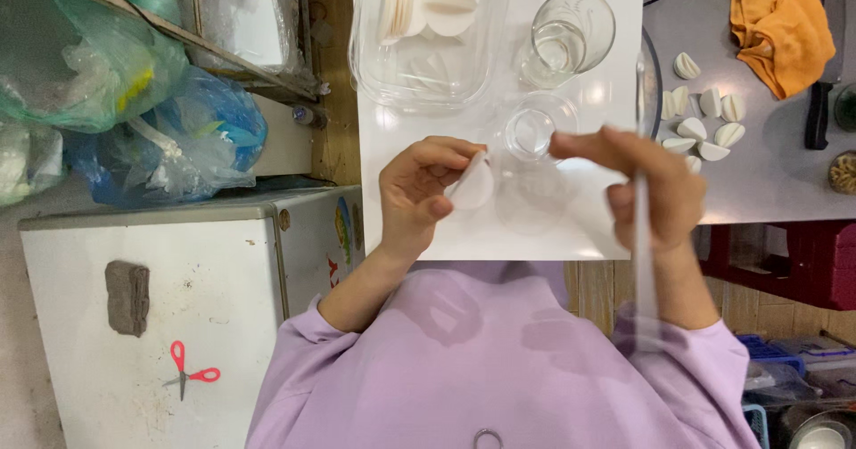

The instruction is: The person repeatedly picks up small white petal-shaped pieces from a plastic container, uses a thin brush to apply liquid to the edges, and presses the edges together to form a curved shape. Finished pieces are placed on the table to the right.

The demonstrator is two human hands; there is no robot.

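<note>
- We see the left hand (419, 195) curled near the middle of the view, fingers and thumb pinched shut on a round white wrapper (473, 184) that stands out toward 3 o'clock from the fingertips.
- The right hand (651, 186) is blurred; it seems loosely closed round a thin clear rod (642, 235) that runs from 12 to 6 o'clock, though we cannot tell how firm the hold is.
- Between the hands, on the white board (588, 74), stands a small clear glass (529, 132), just at 1 o'clock from the wrapper.
- At 12 o'clock a clear plastic container (428, 34) holds more white rounds, with a taller drinking glass (571, 32) beside it.
- At 2 o'clock, folded dumplings (704, 128) lie on the grey table (776, 181), near an orange cloth (780, 25) and a cleaver (825, 74).
</note>
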